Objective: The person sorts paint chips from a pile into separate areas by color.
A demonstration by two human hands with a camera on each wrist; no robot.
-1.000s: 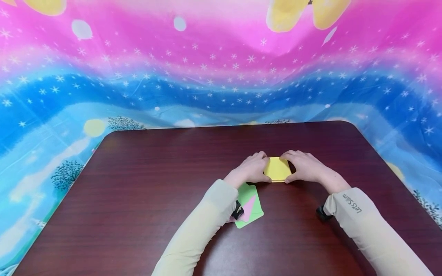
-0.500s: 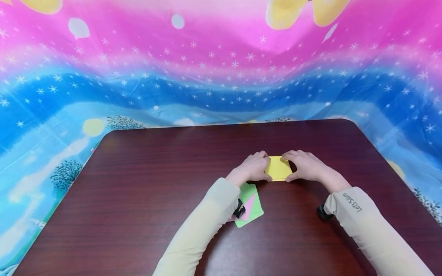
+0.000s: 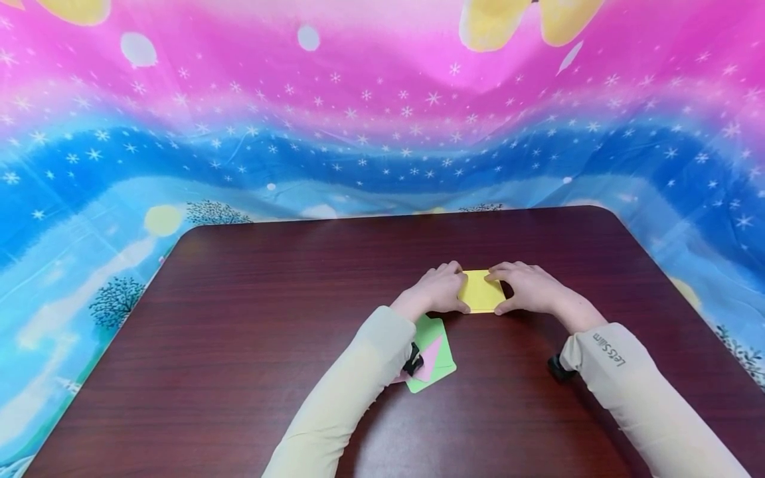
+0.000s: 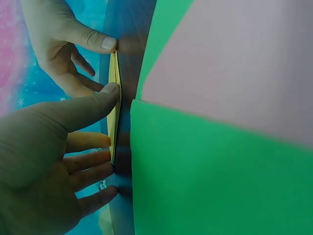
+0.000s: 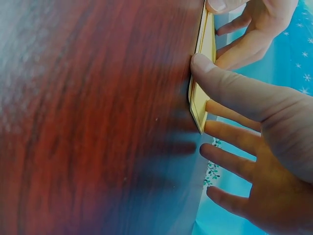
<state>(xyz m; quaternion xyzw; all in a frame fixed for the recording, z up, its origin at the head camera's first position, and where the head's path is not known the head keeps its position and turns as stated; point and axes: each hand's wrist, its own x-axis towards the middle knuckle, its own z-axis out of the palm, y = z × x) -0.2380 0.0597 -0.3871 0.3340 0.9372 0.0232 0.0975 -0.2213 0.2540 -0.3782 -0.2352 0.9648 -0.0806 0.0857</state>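
Observation:
A flat yellow piece of folded paper [image 3: 481,292] lies on the table between my hands. Thin layers show along its edge in the right wrist view. My left hand [image 3: 441,289] holds its left side, thumb at the near edge and fingers at the far edge. On the opposite side my right hand [image 3: 529,287] holds it the same way. In the left wrist view, the left thumb [image 4: 98,105] presses on the paper's near edge; the right thumb [image 5: 215,73] does so in the right wrist view. Part of the paper's ends is hidden under the fingers.
A green paper piece [image 3: 443,362] with a pink paper piece [image 3: 431,358] on it lies nearer me, partly hidden by my left sleeve and black wrist strap. The dark wooden table [image 3: 269,318] extends around; a patterned cloth [image 3: 382,119] hangs behind it.

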